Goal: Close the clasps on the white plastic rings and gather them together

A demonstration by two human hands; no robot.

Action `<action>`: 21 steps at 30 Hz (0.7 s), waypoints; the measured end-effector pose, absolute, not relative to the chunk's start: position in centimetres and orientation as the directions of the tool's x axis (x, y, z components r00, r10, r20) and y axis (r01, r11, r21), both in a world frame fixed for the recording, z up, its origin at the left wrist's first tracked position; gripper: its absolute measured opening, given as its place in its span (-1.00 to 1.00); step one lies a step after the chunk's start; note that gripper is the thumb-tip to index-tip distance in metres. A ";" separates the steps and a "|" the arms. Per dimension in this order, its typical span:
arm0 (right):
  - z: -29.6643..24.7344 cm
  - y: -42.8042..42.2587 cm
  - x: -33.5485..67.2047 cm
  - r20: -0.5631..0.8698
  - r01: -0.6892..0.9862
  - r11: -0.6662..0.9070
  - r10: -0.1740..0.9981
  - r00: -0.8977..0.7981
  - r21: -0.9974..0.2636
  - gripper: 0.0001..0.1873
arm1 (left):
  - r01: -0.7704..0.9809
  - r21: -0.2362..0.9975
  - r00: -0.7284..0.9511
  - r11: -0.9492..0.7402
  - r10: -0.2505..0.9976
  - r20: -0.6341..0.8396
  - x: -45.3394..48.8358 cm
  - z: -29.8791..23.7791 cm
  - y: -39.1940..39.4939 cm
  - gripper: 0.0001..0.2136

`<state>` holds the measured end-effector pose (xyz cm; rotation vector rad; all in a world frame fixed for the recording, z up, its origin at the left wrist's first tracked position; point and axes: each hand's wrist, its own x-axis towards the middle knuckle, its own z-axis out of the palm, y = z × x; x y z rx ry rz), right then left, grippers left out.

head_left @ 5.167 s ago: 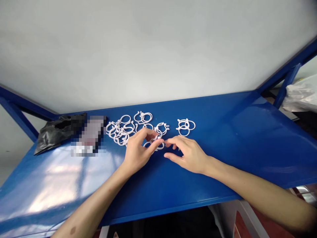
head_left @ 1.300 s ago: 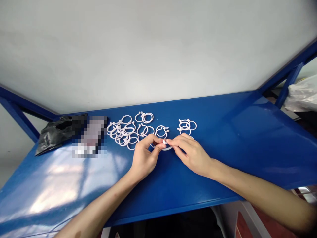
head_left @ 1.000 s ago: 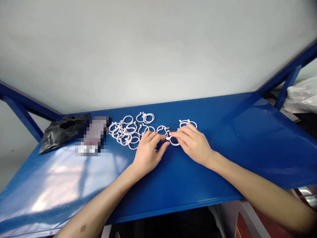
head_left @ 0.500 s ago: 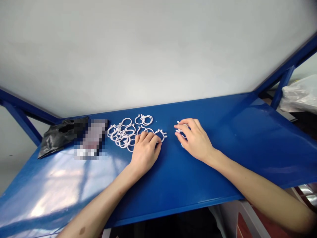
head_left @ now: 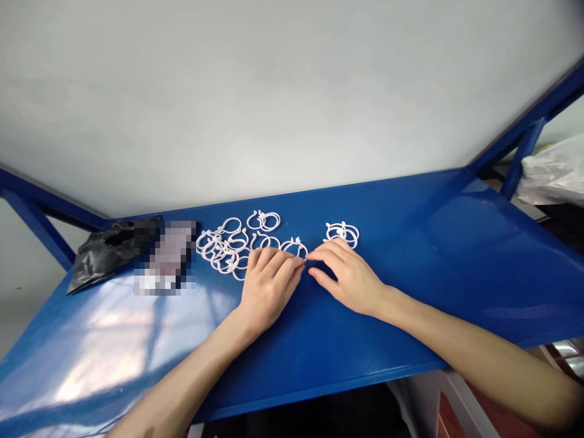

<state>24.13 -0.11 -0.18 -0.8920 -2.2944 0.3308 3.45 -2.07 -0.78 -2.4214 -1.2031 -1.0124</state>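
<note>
My left hand [head_left: 272, 281] is closed, thumb and forefinger pinched at the lower right edge of a white plastic ring [head_left: 288, 243]. This ring has small knobbed ends at its top, and my fingers hide its lower part. Just to the right, my right hand [head_left: 349, 278] has thumb and forefinger apart, the forefinger tip at or close to the ring's edge. Behind the right hand lies a small group of similar rings [head_left: 351, 228]. A larger pile of white rings [head_left: 223, 252] spreads on the blue table [head_left: 292, 359] left of my left hand.
At the left lie a black plastic bag [head_left: 98, 255] and a blurred-out flat object [head_left: 171, 252]. A pale wall [head_left: 283, 97] rises behind the table. Blue frame bars stand at both sides, with a clear plastic bag [head_left: 554, 173] beyond the right one.
My right hand has moved left from the small group of rings, leaving them on the table, and is now beside my left hand. The left hand stays by its ring, shifted slightly right.
</note>
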 end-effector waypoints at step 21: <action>-0.6 -0.8 24.1 0.432 0.326 0.553 0.821 -0.374 -0.767 -0.83 | 0.805 0.261 0.191 -0.534 0.648 0.737 3.6 0.7 -2.7 -0.87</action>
